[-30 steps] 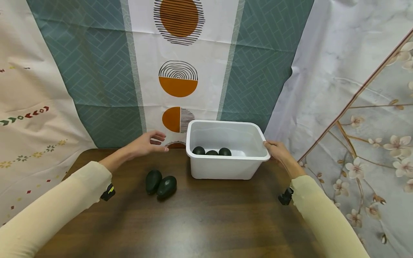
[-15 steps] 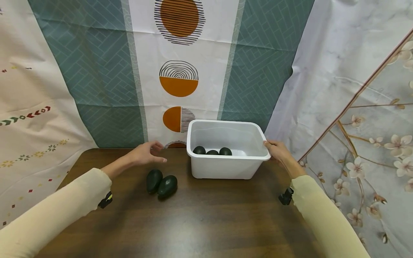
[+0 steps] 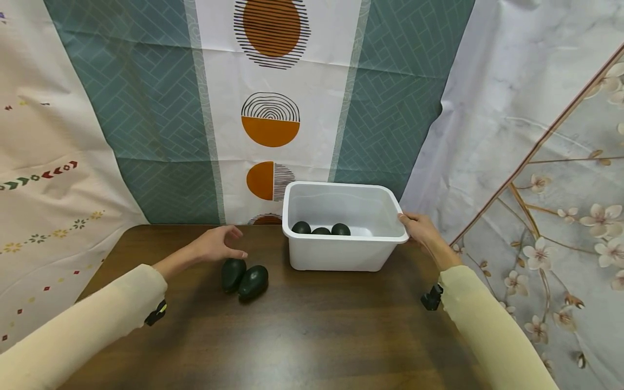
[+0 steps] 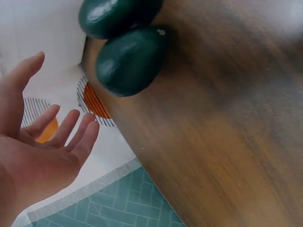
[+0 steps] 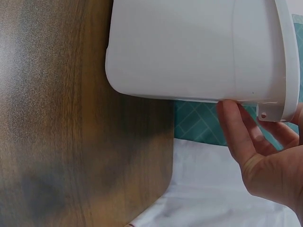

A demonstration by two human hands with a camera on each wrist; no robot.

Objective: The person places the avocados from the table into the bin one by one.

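My left hand (image 3: 216, 245) hovers just above the left of two dark green avocados (image 3: 233, 279), thumb and fingers spread apart, holding nothing. The other avocado (image 3: 254, 284) leans against it on the right. In the left wrist view the left hand (image 4: 45, 158) is apart from the nearer avocado (image 4: 130, 61). A white plastic bin (image 3: 336, 255) stands upright at the back of the table, with three dark avocados (image 3: 340, 229) showing inside. At the bin's right end, my right hand (image 3: 420, 230) grips the rim. The right wrist view shows that hand's fingers (image 5: 234, 132) under the rim, touching the wall.
The brown wooden table (image 3: 312, 330) extends in front of the bin. Behind its far edge hangs a patterned cloth (image 3: 161, 135), close to the bin's back. Floral fabric (image 3: 556, 260) borders the right side, and a cream printed cloth (image 3: 53, 216) the left.
My left hand has lowered and come slightly nearer, from beyond the loose avocados to right over the left one. My right hand stays on the bin's rim, and the bin has not moved.
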